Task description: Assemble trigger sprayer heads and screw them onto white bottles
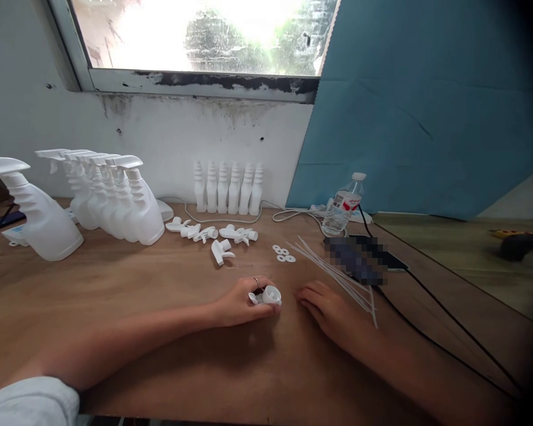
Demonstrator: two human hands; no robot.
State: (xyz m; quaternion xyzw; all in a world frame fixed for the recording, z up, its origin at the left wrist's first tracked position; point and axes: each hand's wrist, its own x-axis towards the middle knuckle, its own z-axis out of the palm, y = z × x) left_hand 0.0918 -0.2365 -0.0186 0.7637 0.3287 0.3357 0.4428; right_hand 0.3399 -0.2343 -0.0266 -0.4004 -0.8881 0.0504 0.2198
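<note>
My left hand (244,303) is closed around a white trigger spray head (272,295), whose round collar faces up toward me. A short way to its right, my right hand (322,300) is low over the table with its fingers curled together; whatever they may pinch is hidden. Several small white washers (283,254) lie just beyond the hands. Thin white dip tubes (333,269) are spread beside my right hand. More loose spray heads (222,252) lie on the wooden table (173,367), beyond my left hand.
Assembled spray bottles (133,207) stand at the left, one (44,219) nearer. White bottles (228,189) without heads line the wall. At the right are a water bottle (343,207), a blurred dark object (355,260) and black cables (444,310).
</note>
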